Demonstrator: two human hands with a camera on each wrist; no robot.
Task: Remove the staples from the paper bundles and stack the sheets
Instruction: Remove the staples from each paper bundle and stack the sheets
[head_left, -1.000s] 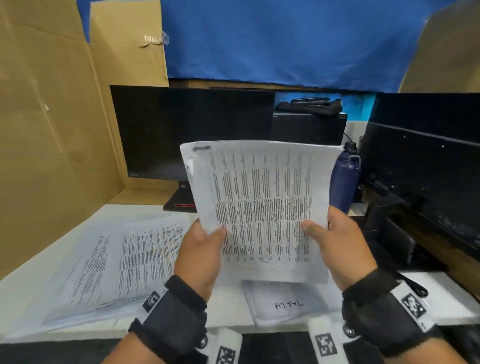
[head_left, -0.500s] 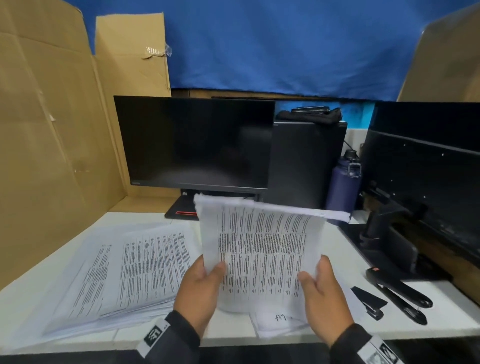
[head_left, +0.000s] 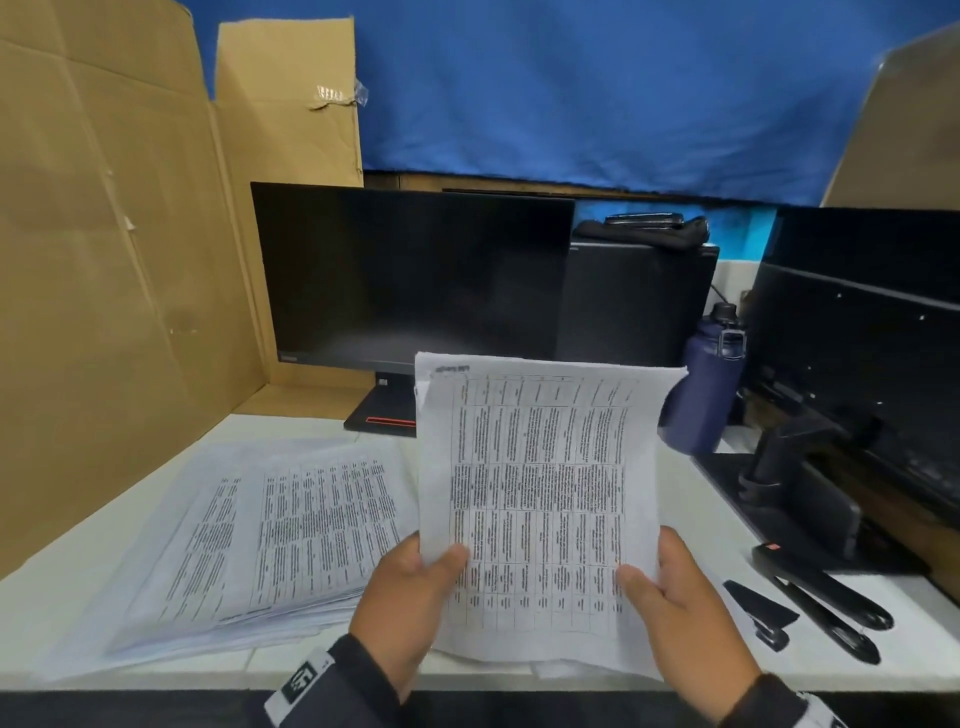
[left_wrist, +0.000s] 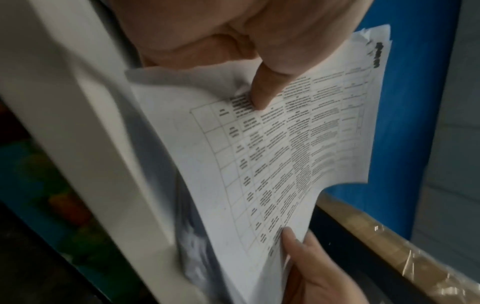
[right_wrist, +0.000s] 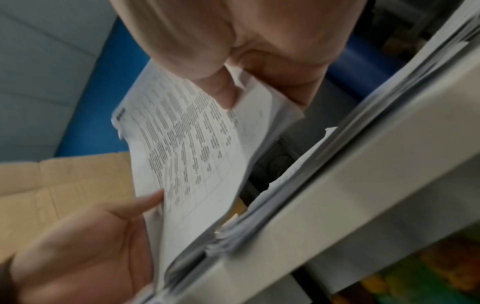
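I hold a bundle of printed table sheets (head_left: 540, 493) upright over the desk's front edge. My left hand (head_left: 410, 597) grips its lower left edge, thumb on the front face. My right hand (head_left: 680, 603) grips the lower right edge the same way. In the left wrist view the left thumb (left_wrist: 265, 92) presses on the bundle (left_wrist: 298, 144); the right wrist view shows the right thumb (right_wrist: 223, 90) on the bundle (right_wrist: 192, 148). A spread stack of loose printed sheets (head_left: 275, 530) lies on the white desk (head_left: 72, 582) to the left. I cannot make out a staple.
A black stapler (head_left: 826, 597) and a small black staple remover (head_left: 761, 613) lie at the desk's right. Behind stand a dark monitor (head_left: 410, 275), a black computer case (head_left: 634, 301) and a navy bottle (head_left: 706, 384). Cardboard panels (head_left: 104, 286) wall the left side.
The bundle came down from in front of the monitor towards the desk, then tilted upright again. Both hands kept their grip on its lower edges.
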